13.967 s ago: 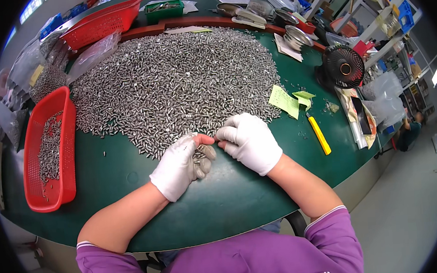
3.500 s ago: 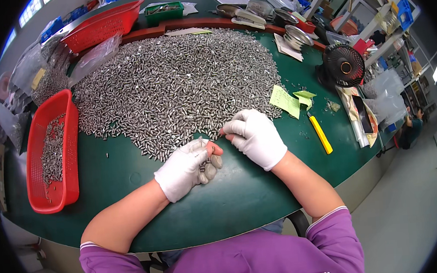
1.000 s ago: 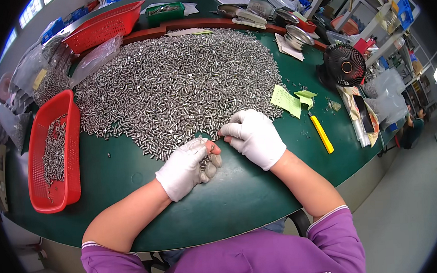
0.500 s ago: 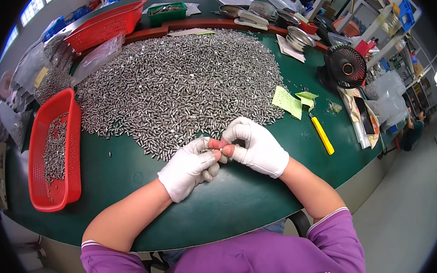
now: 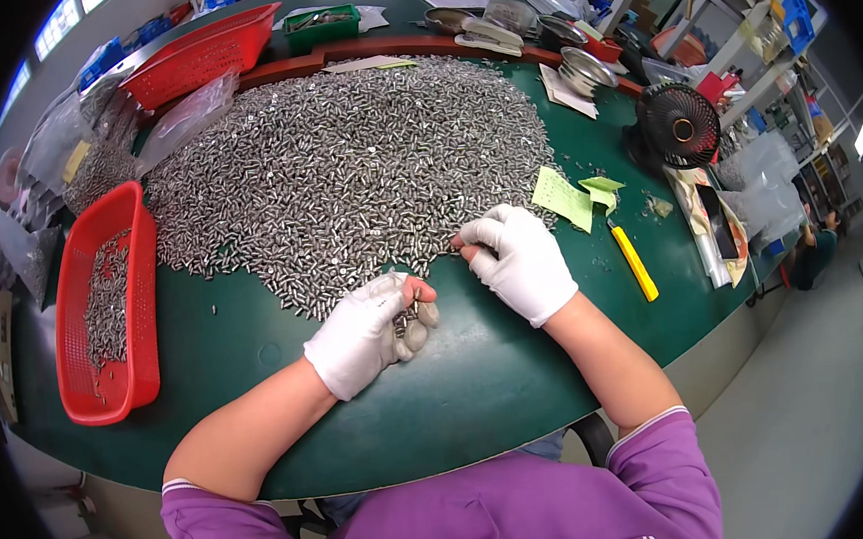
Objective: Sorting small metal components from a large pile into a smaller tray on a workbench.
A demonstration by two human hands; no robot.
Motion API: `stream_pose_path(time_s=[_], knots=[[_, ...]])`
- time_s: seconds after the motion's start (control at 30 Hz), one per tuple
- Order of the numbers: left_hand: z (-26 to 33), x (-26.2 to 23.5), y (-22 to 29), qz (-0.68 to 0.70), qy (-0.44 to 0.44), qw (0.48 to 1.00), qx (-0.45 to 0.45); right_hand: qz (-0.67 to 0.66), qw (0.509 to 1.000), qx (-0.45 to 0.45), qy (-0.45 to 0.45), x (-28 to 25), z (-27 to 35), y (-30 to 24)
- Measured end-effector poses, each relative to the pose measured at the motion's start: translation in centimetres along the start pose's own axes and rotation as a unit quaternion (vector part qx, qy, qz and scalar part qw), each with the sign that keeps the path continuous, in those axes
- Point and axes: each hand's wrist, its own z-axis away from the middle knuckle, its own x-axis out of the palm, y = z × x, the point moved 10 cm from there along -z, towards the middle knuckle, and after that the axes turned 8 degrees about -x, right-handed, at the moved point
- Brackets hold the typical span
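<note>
A broad heap of small silvery metal pins (image 5: 346, 166) covers the middle of the green table. My left hand (image 5: 364, 333), in a white glove with bare thumb and fingertips, is curled palm up around several of these metal pins (image 5: 405, 316). At the heap's near right edge is my right hand (image 5: 520, 266), gloved the same way. Its thumb and index finger are drawn together beside the pins; whether a pin sits between them is hidden.
Left of the heap stands a red basket (image 5: 143, 317) partly filled with pins. On the right lie a yellow-handled cutter (image 5: 634, 262), green paper notes (image 5: 563, 198) and a black fan (image 5: 680, 126). A red basket (image 5: 206, 58) and a green tray (image 5: 323, 29) stand at the back.
My hands were together at the fingertips and have parted. The right one has moved to the right and up to the heap's edge; the left has turned, showing pins in its fingers.
</note>
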Motion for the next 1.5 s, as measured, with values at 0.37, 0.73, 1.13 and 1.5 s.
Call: stream_pose_path(time_s=[0.37, 0.73, 1.13, 1.5], knots=[[0.0, 0.3, 0.1, -0.001, -0.015, 1.0, 0.001, 0.029, 0.997, 0.019, -0.072, 1.5, 0.4, -0.2], [-0.1, 0.5, 0.0, -0.023, -0.015, 1.0, 0.0, -0.066, 0.994, 0.038, -0.072, 0.8, 0.2, -0.9], [0.0, 0.4, -0.1, -0.029, 0.009, 1.0, -0.002, -0.337, 0.927, 0.125, -0.11, 2.3, 1.1, -2.4], [0.2, 0.5, 0.4, -0.017, -0.019, 1.0, 0.018, 0.008, 0.997, -0.058, -0.042, -0.7, -0.2, -1.3]])
